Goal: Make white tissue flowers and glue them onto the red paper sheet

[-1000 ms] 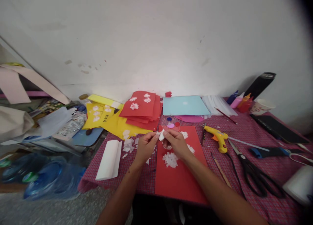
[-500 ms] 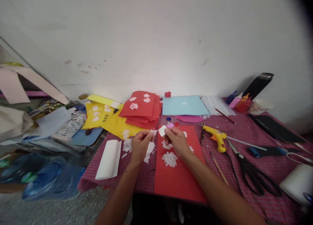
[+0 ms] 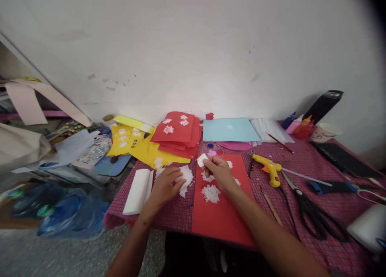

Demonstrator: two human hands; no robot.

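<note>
My right hand (image 3: 219, 173) pinches a small white piece of paper (image 3: 201, 160) above the far left part of a red sheet (image 3: 223, 218). White crumpled-paper blossoms (image 3: 211, 193) are on that sheet, some partly covered by the same hand. Farther left, my left hand (image 3: 164, 189) is over torn scraps of white tissue paper (image 3: 186, 178), its fingers apart and the thumb spread. The hand hides some of the scraps, and I see nothing held in it. Beside it lies a folded white paper wad (image 3: 137, 192).
Red cards with blossoms (image 3: 175, 128) and yellow sheets (image 3: 147, 150) are stacked behind my hands. A light blue sheet (image 3: 230, 129) lies by the wall. On the right are a yellow glue gun (image 3: 271, 170), black-handled scissors (image 3: 316, 218), paint bottles (image 3: 297, 124) and a paper cup (image 3: 325, 132).
My left hand has drawn back left and down from beside the right hand, over the tissue scraps, and its pinch has opened. The right hand keeps the small white paper.
</note>
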